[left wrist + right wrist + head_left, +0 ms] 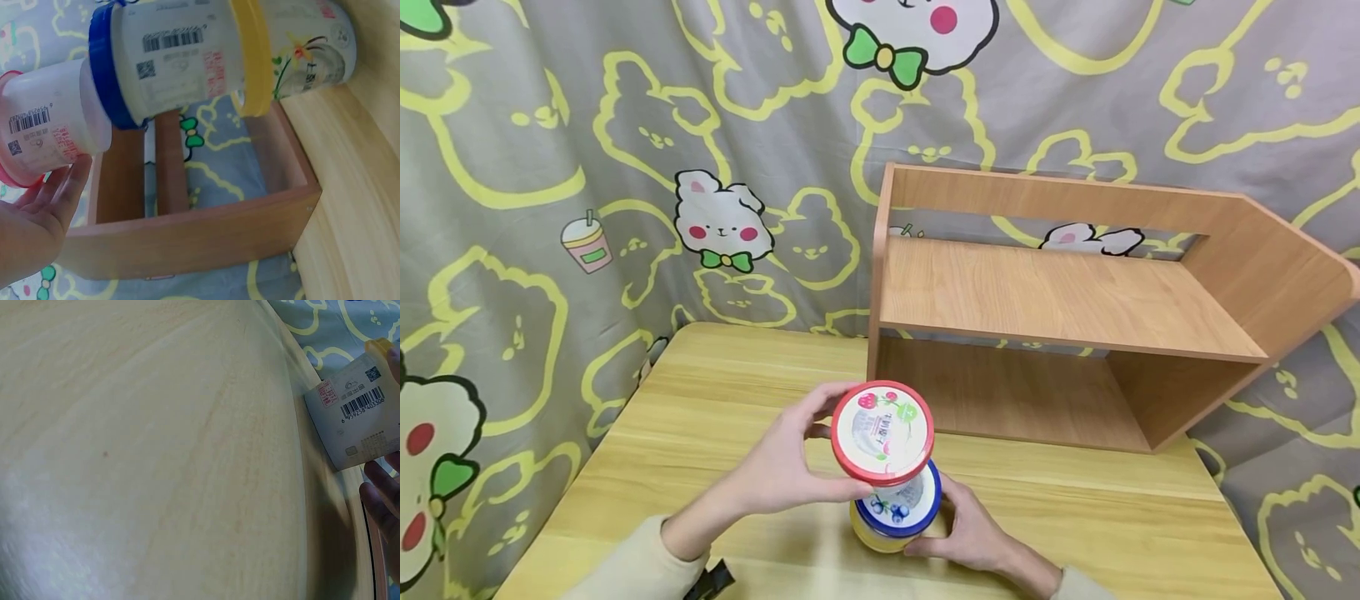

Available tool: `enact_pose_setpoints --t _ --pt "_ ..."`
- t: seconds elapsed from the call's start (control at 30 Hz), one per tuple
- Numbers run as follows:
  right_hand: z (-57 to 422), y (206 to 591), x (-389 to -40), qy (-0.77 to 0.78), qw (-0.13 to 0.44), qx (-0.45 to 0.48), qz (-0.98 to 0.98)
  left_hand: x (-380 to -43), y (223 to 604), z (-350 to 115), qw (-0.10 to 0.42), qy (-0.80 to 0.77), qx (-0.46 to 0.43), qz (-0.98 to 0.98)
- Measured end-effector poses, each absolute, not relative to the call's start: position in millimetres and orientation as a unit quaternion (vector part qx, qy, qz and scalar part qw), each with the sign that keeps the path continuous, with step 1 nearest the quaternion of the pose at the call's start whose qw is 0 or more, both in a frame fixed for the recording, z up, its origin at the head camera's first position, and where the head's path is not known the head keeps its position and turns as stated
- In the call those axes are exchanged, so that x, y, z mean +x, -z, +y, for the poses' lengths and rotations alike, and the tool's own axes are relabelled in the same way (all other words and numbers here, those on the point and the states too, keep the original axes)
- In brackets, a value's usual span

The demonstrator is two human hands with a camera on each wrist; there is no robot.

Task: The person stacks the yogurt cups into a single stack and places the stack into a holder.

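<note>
In the head view my left hand (790,458) grips a tub with a red lid (882,433) printed with strawberries, thumb and fingers on opposite sides. Its base comes right at the blue lid (106,62) of a second white tub (175,53), tilted against it in the left wrist view. That blue-lidded tub stands on a third tub (312,53), which has a yellow lid (253,56) and a flower print. My right hand (973,529) curls round this lowest tub, low on the stack. The tub's barcode side shows in the right wrist view.
A two-tier wooden shelf (1067,292) stands on the table (737,375) behind the stack, towards the right. A grey curtain (797,150) with yellow outlines hangs behind the table and at both sides.
</note>
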State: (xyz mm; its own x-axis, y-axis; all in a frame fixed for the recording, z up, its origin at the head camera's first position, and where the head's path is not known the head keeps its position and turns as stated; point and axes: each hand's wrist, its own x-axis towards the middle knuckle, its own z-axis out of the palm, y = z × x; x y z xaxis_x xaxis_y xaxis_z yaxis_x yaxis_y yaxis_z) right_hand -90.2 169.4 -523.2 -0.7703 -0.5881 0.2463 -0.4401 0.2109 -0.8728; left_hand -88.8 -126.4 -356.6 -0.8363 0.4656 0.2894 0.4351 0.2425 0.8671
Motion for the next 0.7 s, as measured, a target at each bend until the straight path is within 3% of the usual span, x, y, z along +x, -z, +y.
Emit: enact_pose_setpoints --t 0.23,0.7 --pt "170 521 -87 0.53 0.077 -0.314 0.784 -88 361 -117 0.05 -0.544 0.294 0.784" --pt "169 522 -87 0.538 0.064 -0.321 0.777 -86 365 -114 0.066 -0.543 0.306 0.779"
